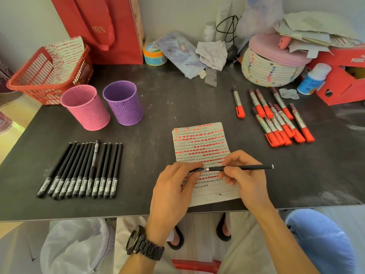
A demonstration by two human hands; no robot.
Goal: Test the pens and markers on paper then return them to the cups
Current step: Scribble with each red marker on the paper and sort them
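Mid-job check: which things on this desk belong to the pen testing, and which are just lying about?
Job: pen, gripped by left hand and right hand; paper; black pens; markers; pink cup; purple cup.

Lying about: red basket; red bag; rope basket; shoebox; bottle; tub.

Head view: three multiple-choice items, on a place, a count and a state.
1. The row of black pens lies: A) left of the paper; B) right of it; C) in a cup.
2. Perforated cups on the table: A) one; B) two; C) three.
3. The pen over the paper is: A) held by both hands; B) lying loose; C) in a cup.
Answers: 1 A, on the person's left; 2 B, pink cup and purple cup; 3 A, left hand pinches one end, right hand grips the barrel.
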